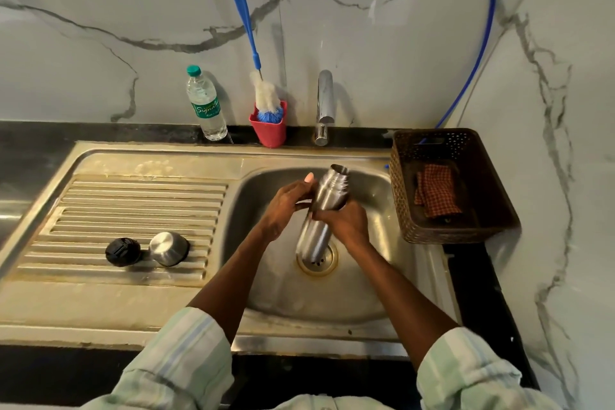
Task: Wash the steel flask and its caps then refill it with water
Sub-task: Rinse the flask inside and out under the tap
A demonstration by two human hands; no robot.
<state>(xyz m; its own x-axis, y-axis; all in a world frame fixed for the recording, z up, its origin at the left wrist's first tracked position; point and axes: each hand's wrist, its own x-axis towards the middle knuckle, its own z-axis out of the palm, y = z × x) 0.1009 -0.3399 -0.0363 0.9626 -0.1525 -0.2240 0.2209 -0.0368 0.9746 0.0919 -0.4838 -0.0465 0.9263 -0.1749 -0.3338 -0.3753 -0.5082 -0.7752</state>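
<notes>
Your sleeves (186, 353) frame the bottom of the view, both forearms reaching over the sink (332, 306). Your right hand (346, 223) curls around the middle of the steel flask (324, 210), and your left hand (286, 205) grips its upper body from the other side. The flask hangs tilted above the drain (319, 260), open mouth pointing up and away. On the ribbed drainboard to the left sit the black cap (122, 252) and the steel cap (169, 248), just beside each other. A brown basket (492, 210) stands right of the sink. At the wall stand a tap (324, 103), a red cup (271, 131) holding a bottle brush (256, 60), and a plastic water bottle (204, 103).
</notes>
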